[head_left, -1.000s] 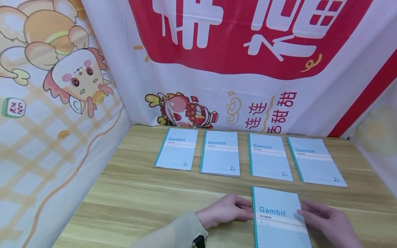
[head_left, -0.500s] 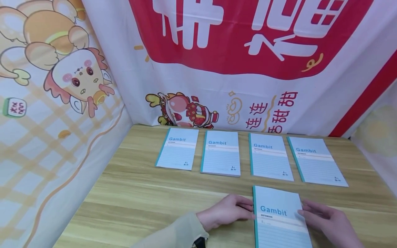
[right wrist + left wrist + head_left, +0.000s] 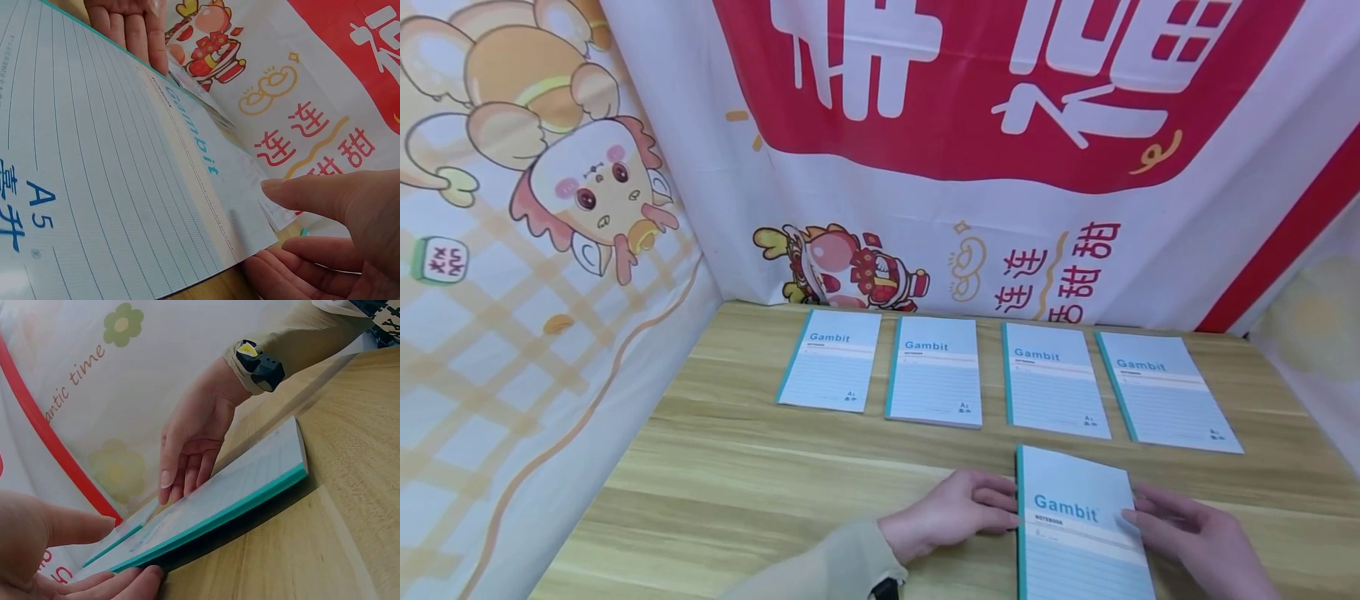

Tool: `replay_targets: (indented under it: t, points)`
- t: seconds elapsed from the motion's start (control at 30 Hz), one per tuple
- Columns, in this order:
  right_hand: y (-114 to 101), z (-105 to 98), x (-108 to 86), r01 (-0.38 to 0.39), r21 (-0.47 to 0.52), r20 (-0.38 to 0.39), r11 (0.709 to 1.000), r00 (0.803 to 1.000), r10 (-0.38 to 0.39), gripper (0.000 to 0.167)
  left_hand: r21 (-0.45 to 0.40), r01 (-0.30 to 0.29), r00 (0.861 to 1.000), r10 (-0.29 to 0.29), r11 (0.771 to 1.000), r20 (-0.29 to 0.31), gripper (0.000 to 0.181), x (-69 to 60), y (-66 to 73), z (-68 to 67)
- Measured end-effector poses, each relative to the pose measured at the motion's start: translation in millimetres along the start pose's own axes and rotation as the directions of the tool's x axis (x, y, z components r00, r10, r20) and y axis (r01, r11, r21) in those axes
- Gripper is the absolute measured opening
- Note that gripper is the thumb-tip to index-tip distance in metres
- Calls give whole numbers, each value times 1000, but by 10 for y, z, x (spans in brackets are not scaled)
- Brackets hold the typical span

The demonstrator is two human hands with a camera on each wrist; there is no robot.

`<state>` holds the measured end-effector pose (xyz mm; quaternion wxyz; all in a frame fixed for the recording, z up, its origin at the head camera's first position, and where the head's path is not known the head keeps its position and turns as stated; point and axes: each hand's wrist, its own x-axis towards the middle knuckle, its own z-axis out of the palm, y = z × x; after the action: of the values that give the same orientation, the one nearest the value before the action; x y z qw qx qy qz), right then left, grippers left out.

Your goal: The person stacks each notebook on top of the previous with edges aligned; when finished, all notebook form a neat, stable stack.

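Observation:
A pale blue Gambit notebook (image 3: 1078,533) with a green spine tilts just above the table at front right, a dark gap showing below its spine in the left wrist view. My left hand (image 3: 966,510) holds it at the spine, with fingers (image 3: 134,584) reaching under that edge. At the opposite edge, my right hand (image 3: 1198,533) grips it, thumb (image 3: 300,194) at the cover's edge and other fingers (image 3: 294,275) partly beneath. The cover's print reads A5 in the right wrist view. The notebook's lower end is cut off in the head view.
Behind lies a row of similar notebooks: one at far left (image 3: 831,362), another beside it (image 3: 934,371), then a third (image 3: 1056,379) and one at far right (image 3: 1168,392). A printed cloth (image 3: 865,192) hangs along the wooden table's (image 3: 760,492) back edge; another cloth (image 3: 550,350) borders the left.
The held notebook has risen slightly off the table, its top edge shifting a little up and right. Both hands have barely moved. The back row of notebooks stays in place.

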<state>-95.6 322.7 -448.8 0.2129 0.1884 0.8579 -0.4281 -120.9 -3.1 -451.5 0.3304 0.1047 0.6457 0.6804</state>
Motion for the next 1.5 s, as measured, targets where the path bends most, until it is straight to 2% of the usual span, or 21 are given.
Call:
replay_targets:
  t: [0.13, 0.23, 0.53, 0.67, 0.83, 1.1, 1.33, 1.5]
  points:
    - [-8, 19, -13, 0, 10, 13, 1000, 1000, 0, 106, -68, 10, 999, -13, 998, -50, 41, 34, -46, 55]
    - [-23, 49, -17, 12, 19, 28, 1000, 1000, -13, 106, -69, 20, 997, -25, 997, -75, 39, 60, -70, 98]
    - [-46, 89, 33, 12, -17, 38, 1000, 999, -11, 111, -74, 27, 996, -33, 997, -88, 40, 60, -59, 116]
    - [-54, 90, 38, 2, -16, 49, 1000, 999, -1, 114, -81, 21, 995, -29, 997, -92, 42, 49, -19, 82]
    - [-68, 101, 37, -4, 36, 62, 999, 998, 2, 112, -76, 1, 994, -9, 997, -105, 49, 59, 2, 26]
    - [-89, 171, 27, 5, 102, 106, 995, 994, -16, 100, -107, -3, 995, -7, 994, -97, 52, 91, 1, -107]
    - [-78, 212, 5, 66, 170, 131, 983, 987, -89, 77, -113, -12, 992, -2, 993, -122, 54, 118, 13, -198]
    - [-96, 230, 13, 68, 203, 141, 977, 985, -98, 75, -99, -2, 990, -12, 995, -144, 57, 134, 18, -258]
